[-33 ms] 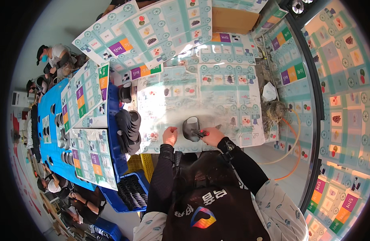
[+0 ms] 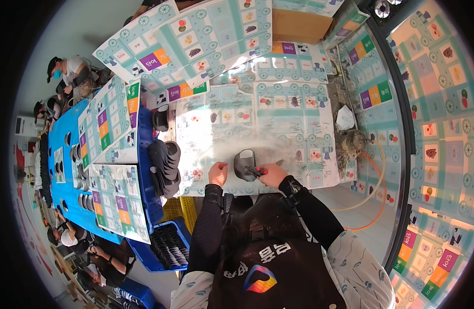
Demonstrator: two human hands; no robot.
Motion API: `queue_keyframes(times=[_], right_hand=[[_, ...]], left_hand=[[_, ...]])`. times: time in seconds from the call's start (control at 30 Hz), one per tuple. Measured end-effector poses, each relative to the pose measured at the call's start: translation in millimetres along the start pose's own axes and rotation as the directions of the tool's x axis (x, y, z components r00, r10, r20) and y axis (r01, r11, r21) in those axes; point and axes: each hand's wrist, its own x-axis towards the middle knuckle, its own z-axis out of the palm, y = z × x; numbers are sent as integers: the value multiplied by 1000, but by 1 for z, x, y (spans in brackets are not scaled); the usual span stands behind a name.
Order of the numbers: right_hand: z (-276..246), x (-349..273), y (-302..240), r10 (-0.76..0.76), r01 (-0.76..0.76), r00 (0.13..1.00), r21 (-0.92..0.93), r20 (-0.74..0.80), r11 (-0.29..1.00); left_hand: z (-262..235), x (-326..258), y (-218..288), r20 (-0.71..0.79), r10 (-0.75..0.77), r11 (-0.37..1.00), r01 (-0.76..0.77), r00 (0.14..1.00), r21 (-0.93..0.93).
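On the paper-covered worktable [image 2: 278, 123] in front of me lies a dark grey, rounded shoe piece [image 2: 239, 167] with a pale patch at its upper end. My right hand [image 2: 272, 176] is wrapped round a dark spray gun [image 2: 251, 171] with red parts, whose front reaches over the shoe piece's lower right side. A dark pointed end shows beyond the knuckles. My left hand [image 2: 218, 174] rests just left of the shoe piece, apart from it. Its fingers are curled in, and nothing shows in them.
Left of the table, stacked dark shoe pieces [image 2: 165, 167] sit by a blue crate [image 2: 145, 175]. Below are a yellow crate [image 2: 187, 210] and a blue basket [image 2: 135, 253] of dark pieces. An orange hose [image 2: 383, 198] hangs at right. Several people work along a blue table [image 2: 67, 206].
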Motion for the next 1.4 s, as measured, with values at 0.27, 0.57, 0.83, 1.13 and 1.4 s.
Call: queue_keyframes(times=[0.27, 0.57, 0.83, 1.13, 1.4], right_hand=[[-46, -28, -21, 78, -58, 968, -89, 238, 994], [-76, -80, 43, 107, -21, 989, 633, -98, 774], [-96, -101, 50, 148, -29, 979, 619, -142, 785], [-82, -94, 16, 164, -23, 969, 593, -185, 805], [-18, -81, -39, 232, -64, 938, 529, -258, 846]], left_hand=[[9, -2, 14, 91, 103, 995, -102, 991, -17], [37, 10, 25, 135, -17, 948, -27, 991, 318], [-68, -50, 57, -66, 487, 838, -445, 871, 316], [-490, -76, -54, -465, 271, 915, -75, 843, 397], [-680, -8, -199, -600, 112, 883, 198, 793, 426]])
